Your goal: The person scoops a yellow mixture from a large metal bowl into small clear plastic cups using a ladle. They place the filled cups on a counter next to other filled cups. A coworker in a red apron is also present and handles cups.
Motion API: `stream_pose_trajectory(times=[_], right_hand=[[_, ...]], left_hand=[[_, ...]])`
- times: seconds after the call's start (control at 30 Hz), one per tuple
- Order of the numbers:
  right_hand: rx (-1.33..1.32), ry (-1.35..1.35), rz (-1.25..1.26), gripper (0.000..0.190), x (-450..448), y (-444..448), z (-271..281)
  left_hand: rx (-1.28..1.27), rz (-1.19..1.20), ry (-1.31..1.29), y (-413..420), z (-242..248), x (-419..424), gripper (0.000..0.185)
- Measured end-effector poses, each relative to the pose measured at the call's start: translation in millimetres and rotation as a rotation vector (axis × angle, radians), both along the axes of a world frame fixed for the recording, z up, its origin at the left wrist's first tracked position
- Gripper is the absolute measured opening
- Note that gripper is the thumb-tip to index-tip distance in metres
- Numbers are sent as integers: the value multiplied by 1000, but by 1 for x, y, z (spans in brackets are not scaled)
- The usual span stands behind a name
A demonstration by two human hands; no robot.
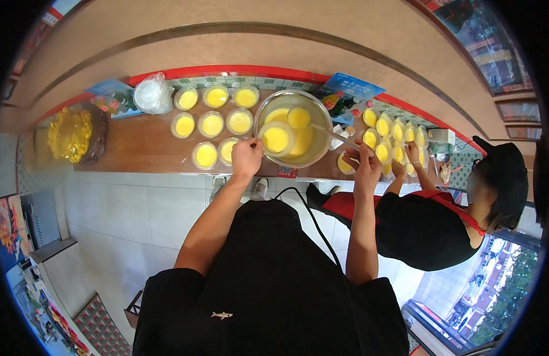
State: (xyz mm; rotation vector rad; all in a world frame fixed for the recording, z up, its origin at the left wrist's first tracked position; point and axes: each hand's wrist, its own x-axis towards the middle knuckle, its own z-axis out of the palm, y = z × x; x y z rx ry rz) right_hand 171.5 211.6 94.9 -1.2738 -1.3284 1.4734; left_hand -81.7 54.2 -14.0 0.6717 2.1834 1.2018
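My left hand [247, 155] pinches the rim of a clear plastic cup of yellow liquid [275, 138], held over the left part of a large steel bowl [324, 147]. Yellow liquid [301, 147] lies in the bowl. In my right hand [363, 160] is the handle of a metal ladle [298, 119]; its round head, full of yellow liquid, is over the bowl beside the cup. Left of the bowl, rows of filled cups [211, 124] stand on the wooden counter, one of them [227, 150] partly behind my left hand.
Further filled cups [383, 127] stand to the right, where a co-worker [430, 227] has both hands among them. A bag of clear plastic items [153, 94] is at the back left, and a yellow-wrapped thing [71, 133] at the far left. Bottles pictured on a blue board [354, 86] are behind the bowl.
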Motion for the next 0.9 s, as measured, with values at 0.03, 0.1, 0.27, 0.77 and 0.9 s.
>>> stream_pose_trajectory(times=[0.03,0.1,0.27,0.77,0.9], right_hand=[[19,4,16,35,1,-2,0],[54,13,49,36,3,-5,-3],[129,-21,156,34,4,-18,-4],[15,170,114,39,15,-34,-12],[-149,381,-72,42,18,-34,-29]], left_hand=[[17,-7,49,4,-5,1,30],[46,-19,147,11,-13,2,29],[23,-25,155,19,-6,7,28],[41,31,75,17,-5,10,28],[76,73,131,2,-25,6,29]])
